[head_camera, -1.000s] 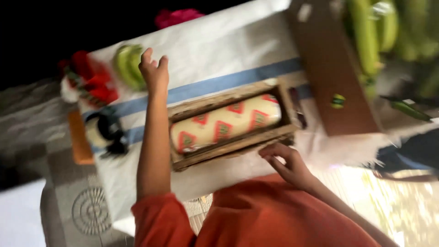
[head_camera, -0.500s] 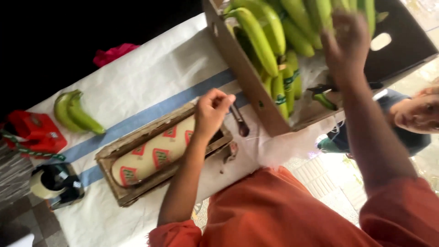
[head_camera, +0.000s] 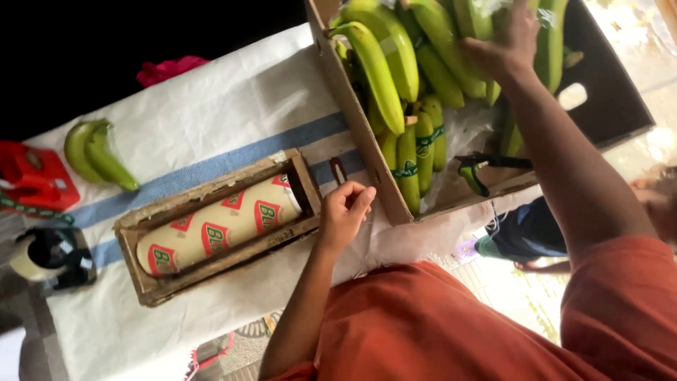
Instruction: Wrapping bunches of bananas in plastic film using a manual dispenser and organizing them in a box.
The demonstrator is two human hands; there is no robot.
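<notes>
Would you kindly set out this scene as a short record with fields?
Left hand: left hand loosely curled beside the wooden tray, touching the cardboard box; whether it holds anything cannot be told
Right hand: right hand on the green bananas in the box
Tray contents: patterned roll lying lengthwise
Table: white cloth with blue stripe
Also there: loose banana pair, red object, tape dispenser
</notes>
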